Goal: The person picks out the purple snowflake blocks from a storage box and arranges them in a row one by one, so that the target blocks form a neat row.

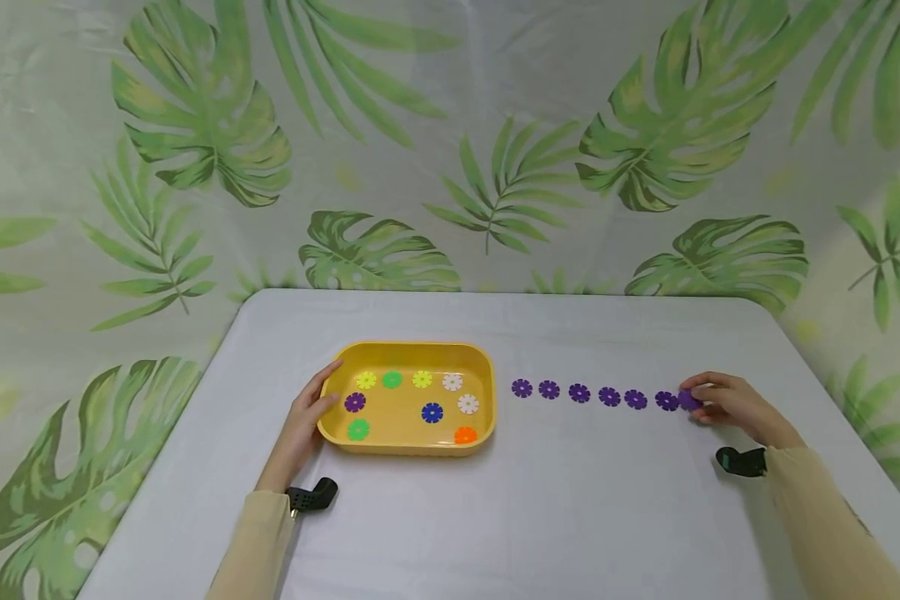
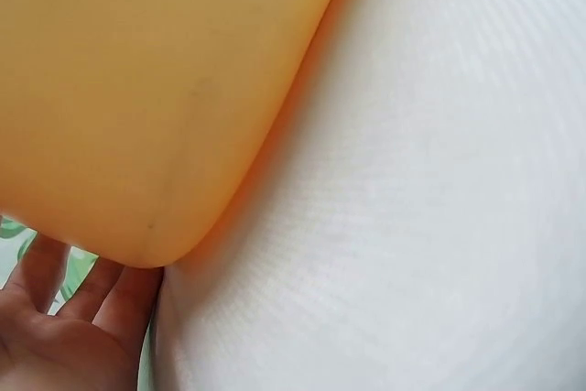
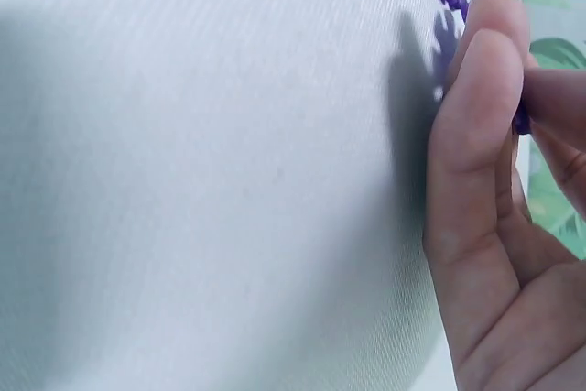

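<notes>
- Where the table point(image 1: 555, 517) is covered in white cloth, two groups of snowflake-shaped plastic discs are laid out, one loose and one in a tray.
- Item: yellow tray point(image 1: 412, 348), rectangular with rounded corners, left of the table's centre. Contents: nine discs lying flat and apart, namely yellow, green, yellow and white along the far side, purple at the left, blue and white in the middle, green and orange along the near side.
- Item: row of purple discs point(image 1: 579, 392), six lying flat in a line running from just right of the tray toward the table's right edge, evenly spaced and not touching.
- Item: seventh purple disc point(image 1: 688, 400), at the right end of that row, pinched between the thumb and fingertips of the right hand point(image 1: 729, 403); whether it already touches the cloth cannot be told.
- Left hand point(image 1: 305, 414): fingers straight, resting against the tray's left wall, gripping nothing; the wrist view shows the fingers point(image 2: 110, 304) under the tray's corner.
- Risk, judged: the held disc sits just beside the sixth, so a sideways slip of the fingers could knock it out of line.
- Risk, judged: a push from the left hand could slide the tray on the smooth cloth into the row's first disc.
- Backdrop point(image 1: 450, 142): leaf-printed sheet behind the table.
</notes>
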`<state>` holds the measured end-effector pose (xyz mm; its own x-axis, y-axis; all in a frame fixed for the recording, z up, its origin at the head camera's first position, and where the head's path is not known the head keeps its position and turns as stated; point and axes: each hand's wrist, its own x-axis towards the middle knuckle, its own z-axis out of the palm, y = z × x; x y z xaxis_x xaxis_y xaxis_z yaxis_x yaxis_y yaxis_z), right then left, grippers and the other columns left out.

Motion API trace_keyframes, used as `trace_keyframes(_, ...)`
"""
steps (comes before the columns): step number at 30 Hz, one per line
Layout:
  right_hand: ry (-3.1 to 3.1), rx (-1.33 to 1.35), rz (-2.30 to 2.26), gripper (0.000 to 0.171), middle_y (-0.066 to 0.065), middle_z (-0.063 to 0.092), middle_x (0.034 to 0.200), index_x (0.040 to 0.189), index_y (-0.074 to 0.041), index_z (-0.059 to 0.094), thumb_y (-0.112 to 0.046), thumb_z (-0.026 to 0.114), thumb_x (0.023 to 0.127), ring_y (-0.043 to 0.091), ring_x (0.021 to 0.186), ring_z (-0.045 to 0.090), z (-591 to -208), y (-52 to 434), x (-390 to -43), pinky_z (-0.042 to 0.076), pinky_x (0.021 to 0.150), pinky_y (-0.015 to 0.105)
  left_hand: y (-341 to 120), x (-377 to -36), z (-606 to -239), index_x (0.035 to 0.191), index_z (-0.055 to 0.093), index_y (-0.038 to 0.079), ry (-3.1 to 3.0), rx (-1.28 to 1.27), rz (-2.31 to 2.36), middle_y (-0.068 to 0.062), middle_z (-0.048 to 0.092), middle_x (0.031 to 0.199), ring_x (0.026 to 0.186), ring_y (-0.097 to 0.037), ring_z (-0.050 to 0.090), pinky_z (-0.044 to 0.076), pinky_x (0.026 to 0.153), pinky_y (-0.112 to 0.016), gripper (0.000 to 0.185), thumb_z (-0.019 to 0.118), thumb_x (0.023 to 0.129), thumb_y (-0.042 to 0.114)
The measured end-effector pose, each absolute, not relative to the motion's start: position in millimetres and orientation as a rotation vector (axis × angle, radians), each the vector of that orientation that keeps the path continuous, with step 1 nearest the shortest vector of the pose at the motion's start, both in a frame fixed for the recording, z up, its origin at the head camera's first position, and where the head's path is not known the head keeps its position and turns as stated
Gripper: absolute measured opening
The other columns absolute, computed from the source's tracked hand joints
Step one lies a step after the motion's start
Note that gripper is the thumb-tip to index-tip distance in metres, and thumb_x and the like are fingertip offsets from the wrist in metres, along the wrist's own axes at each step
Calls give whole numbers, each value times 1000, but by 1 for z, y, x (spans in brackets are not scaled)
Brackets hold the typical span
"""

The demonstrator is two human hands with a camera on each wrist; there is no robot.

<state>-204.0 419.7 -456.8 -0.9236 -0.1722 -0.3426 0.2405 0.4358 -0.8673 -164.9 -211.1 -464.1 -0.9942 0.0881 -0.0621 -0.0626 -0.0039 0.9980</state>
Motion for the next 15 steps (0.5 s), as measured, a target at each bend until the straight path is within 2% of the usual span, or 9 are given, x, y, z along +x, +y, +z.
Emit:
trace_keyframes(4,2401,73,-1420,36,6,61,89,123,18,43,-10,42,101,16,68,63,-458,422,-202,57,65,30,-210,-162,-457,150,30,8,2161,21,2128,-6,16,158,144,-21,12,15,115,-40,50,42,101,8)
trace_keyframes(10,2561,54,-1269,34,10,60,87,121,16,47,-11,43,100,15,65,62,-454,415,-201,56,62,29,-213,-168,-471,150,33,13,2133,11,2162,-1,17,158,143,-18,13,15,115,-39,50,44,101,10)
trace_keyframes(15,2609,16,-1313,36,24,57,102,122,15,47,-14,43,101,15,67,61,-440,392,-207,56,63,29,-216,-172,-483,149,35,17,2143,30,2173,3,19,157,143,-16,15,16,115,-38,49,45,101,13)
